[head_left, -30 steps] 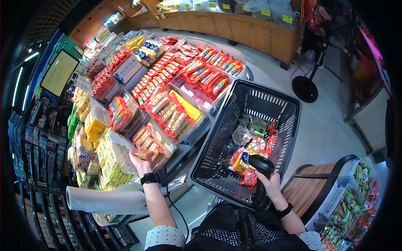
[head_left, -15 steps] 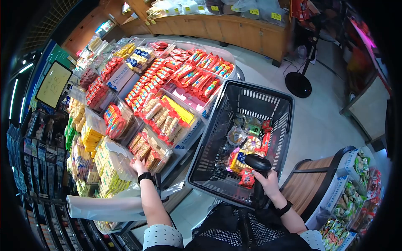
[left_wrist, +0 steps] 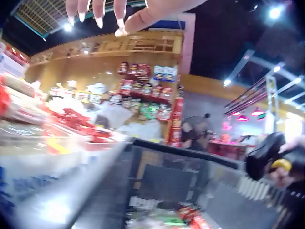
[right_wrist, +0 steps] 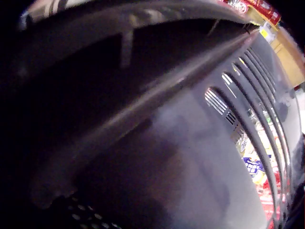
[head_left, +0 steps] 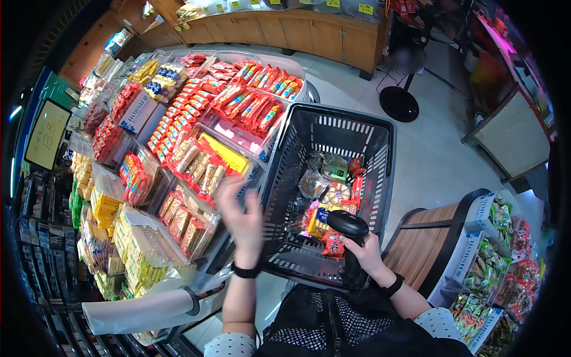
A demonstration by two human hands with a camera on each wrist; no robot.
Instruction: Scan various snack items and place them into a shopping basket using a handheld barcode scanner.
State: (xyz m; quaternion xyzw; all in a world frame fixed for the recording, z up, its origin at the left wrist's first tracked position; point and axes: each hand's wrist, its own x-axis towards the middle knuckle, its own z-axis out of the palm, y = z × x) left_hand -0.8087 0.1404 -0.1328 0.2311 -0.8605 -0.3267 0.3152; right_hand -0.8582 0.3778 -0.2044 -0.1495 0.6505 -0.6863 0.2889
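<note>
My left hand [head_left: 241, 229], blurred, is raised between the snack bins and the black shopping basket [head_left: 329, 115]. Its fingers [left_wrist: 98, 8] hang slightly bent in the left wrist view, with nothing in them. Under and left of it, a clear bin [head_left: 208, 235] holds wrapped nut bars [head_left: 180, 221]. My right hand [head_left: 369, 254] grips the black basket handle [head_left: 348, 224] at the near rim. Inside the basket lie several packaged snacks, among them a yellow-and-blue packet [head_left: 319, 220], a red packet [head_left: 333, 245] and a green-labelled pack [head_left: 336, 169]. The right wrist view shows mostly dark basket wall [right_wrist: 190, 138].
Bins of red-wrapped snacks [head_left: 253, 110] fill the display on the left. A plastic bag roll [head_left: 140, 310] sticks out at its near corner. On the right stands a wood-sided snack stand [head_left: 425, 244]. A fan's round base [head_left: 399, 104] rests on the floor beyond the basket.
My left hand has left the nut bar bin and moved up and right toward the basket, empty. My right hand keeps its grip on the handle. The head view has shifted to the right.
</note>
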